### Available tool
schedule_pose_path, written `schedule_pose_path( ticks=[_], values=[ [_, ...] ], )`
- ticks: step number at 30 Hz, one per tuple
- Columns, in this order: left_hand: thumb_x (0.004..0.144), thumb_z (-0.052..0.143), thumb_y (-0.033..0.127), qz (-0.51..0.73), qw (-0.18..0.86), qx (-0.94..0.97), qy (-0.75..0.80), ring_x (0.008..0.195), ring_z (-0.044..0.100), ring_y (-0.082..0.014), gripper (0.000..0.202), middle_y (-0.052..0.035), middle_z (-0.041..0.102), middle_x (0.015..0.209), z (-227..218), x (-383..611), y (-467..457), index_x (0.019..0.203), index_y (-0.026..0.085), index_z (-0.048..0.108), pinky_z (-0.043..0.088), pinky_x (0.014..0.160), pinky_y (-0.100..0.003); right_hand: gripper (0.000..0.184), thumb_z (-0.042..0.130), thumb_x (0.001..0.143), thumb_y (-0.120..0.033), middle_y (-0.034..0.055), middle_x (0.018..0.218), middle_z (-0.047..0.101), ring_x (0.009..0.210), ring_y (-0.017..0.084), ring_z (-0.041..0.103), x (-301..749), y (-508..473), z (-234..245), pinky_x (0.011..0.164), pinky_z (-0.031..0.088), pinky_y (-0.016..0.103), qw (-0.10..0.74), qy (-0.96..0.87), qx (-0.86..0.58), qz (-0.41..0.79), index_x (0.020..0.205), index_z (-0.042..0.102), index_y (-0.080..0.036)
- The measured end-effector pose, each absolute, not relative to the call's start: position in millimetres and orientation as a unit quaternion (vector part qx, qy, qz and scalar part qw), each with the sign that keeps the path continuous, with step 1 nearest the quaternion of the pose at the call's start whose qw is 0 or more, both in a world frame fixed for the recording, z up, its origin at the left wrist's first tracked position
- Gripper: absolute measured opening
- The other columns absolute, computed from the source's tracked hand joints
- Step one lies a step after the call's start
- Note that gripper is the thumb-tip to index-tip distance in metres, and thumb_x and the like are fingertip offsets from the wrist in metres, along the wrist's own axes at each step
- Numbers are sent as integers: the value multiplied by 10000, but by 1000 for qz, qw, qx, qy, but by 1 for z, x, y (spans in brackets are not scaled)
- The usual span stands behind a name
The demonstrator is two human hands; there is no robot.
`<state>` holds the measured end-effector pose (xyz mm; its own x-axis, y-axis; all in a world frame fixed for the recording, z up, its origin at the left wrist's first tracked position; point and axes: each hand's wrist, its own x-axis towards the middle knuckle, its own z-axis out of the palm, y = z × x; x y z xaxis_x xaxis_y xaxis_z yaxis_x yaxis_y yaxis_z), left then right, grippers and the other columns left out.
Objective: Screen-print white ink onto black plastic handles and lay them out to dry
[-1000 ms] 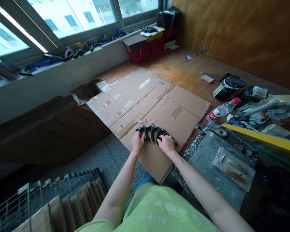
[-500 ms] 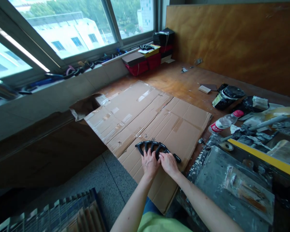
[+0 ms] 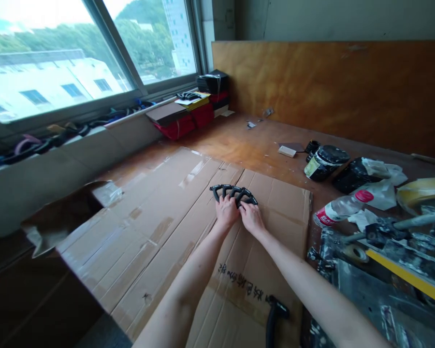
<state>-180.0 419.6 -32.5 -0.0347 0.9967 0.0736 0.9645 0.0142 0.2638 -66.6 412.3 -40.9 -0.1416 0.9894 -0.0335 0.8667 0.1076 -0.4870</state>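
A fan-shaped row of several black curved handle-like pieces (image 3: 235, 192) lies on a flattened cardboard sheet (image 3: 188, 169). My left hand (image 3: 227, 211) is on the left and middle pieces, its fingers bent over them. Beside it, my right hand (image 3: 252, 216) grips the right end of the row with curled fingers. The hands partly hide the near ends of the pieces. Apart from the row, a single black curved piece (image 3: 272, 321) lies on the cardboard close to me, beside dark handwriting.
At the right stand a plastic bottle with a pink cap (image 3: 342, 208), a black paint-stained tub (image 3: 326, 163), a tape roll (image 3: 355, 253) and a yellow-edged tool (image 3: 409, 275). Red bundles (image 3: 181, 126) sit by the window. A wooden board (image 3: 329, 92) closes the back.
My hands have moved forward over the cardboard with the row of black pieces. One piece now lies separate, nearer to me. The view has tilted up and turned right.
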Motion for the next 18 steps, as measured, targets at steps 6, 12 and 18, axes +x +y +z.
schedule_pose_path(
  ticks=[6, 12, 18],
  values=[
    [870, 461, 332, 118, 80, 669, 730, 1141, 502, -327, 317, -156, 632, 1161, -35, -161, 536, 1049, 156, 653, 422, 905, -468, 432, 335, 994, -282, 131, 1286, 608, 1222, 196, 517, -63, 528, -47, 1062, 314, 321, 167, -696, -667, 206, 1359, 511, -133],
    [902, 415, 341, 135, 59, 675, 723, 1254, 401, -388, 363, -216, 539, 1289, -58, -154, 562, 1119, 123, 608, 334, 974, -583, 463, 369, 983, -372, 101, 1412, 501, 1287, 253, 441, -56, 551, -67, 1053, 344, 374, 192, -658, -688, 237, 1393, 480, -189],
    [862, 458, 536, 122, 66, 674, 726, 1285, 362, -439, 528, -234, 502, 1337, -63, -153, 572, 1149, 116, 599, 334, 979, -616, 438, 425, 971, -328, 85, 1347, 569, 1234, 191, 512, -54, 521, -62, 1059, 353, 323, 255, -644, -664, 282, 1384, 471, -192]
  ],
)
